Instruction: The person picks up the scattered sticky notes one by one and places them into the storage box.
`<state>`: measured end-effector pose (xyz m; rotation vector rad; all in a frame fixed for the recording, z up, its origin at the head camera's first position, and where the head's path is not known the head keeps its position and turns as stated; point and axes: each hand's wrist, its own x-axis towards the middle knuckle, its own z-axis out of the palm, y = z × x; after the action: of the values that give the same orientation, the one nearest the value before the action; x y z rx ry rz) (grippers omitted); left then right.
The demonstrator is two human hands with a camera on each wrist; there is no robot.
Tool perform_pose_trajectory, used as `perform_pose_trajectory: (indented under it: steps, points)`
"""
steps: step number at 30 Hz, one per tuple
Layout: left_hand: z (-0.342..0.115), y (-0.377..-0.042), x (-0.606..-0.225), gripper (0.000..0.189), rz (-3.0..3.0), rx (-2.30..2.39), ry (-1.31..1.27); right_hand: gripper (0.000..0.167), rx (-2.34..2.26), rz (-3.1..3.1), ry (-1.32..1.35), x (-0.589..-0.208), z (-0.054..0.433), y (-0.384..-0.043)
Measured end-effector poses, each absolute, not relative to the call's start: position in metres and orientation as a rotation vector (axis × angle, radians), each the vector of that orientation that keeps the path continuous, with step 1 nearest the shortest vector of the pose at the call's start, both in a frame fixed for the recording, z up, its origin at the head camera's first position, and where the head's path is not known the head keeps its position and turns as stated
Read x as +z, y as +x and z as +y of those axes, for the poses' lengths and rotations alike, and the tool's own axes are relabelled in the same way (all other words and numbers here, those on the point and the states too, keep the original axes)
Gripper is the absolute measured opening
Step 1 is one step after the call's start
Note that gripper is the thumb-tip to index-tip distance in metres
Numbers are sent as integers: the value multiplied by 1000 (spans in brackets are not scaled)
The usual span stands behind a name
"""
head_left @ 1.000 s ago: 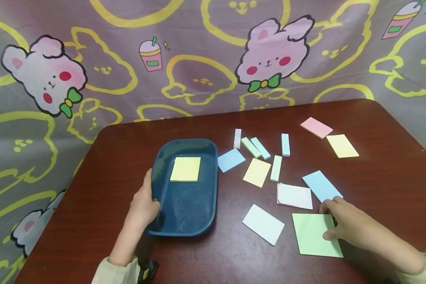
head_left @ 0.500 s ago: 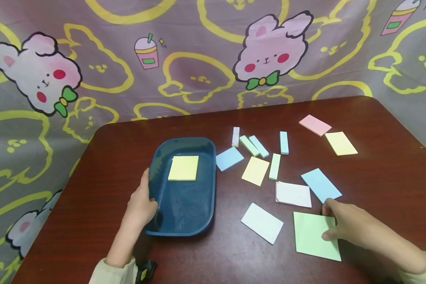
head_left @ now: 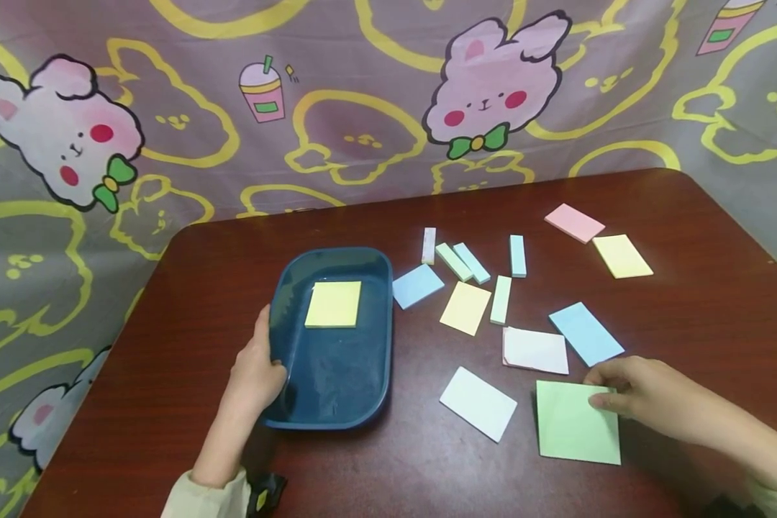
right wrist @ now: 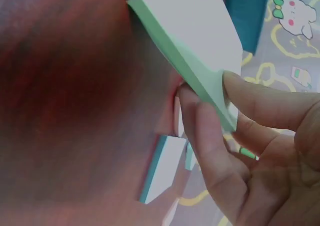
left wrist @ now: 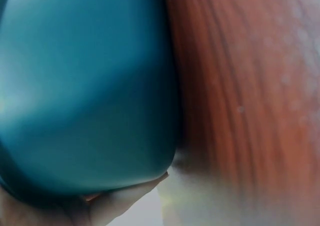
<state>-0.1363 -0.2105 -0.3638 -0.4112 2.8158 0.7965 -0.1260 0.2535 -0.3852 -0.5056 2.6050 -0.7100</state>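
A square light-green sticky note pad (head_left: 578, 424) is pinched at its upper right corner by my right hand (head_left: 650, 396). In the right wrist view the thumb lies on one face of the pad and the fingers on the other, with the pad tilted up from the table. My left hand (head_left: 255, 370) grips the left side of a dark blue plastic tray (head_left: 337, 417), its thumb over the rim. Inside the tray lies one yellow sticky note pad (head_left: 333, 304). The left wrist view is mostly filled by the tray's outer wall (left wrist: 90, 85).
White pads (head_left: 478, 404) (head_left: 534, 351), blue pads (head_left: 585, 333) (head_left: 418, 286), yellow pads (head_left: 466, 309) (head_left: 623, 256) and a pink pad (head_left: 575, 223) lie on the brown table (head_left: 699, 302). Several narrow strip pads (head_left: 517, 256) sit beyond them. A patterned cloth (head_left: 356, 65) hangs behind.
My right hand has lifted the green pad's near-hand edge, tilting it off the table. The left hand stays on the tray. The whole view has shifted slightly.
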Motion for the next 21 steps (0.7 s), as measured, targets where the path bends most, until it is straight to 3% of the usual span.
perform_pose_trajectory:
  steps: [21]
  points:
    - [-212, -137, -364, 83, 2798, 817, -417, 11, -868, 2593, -504, -335, 224, -139]
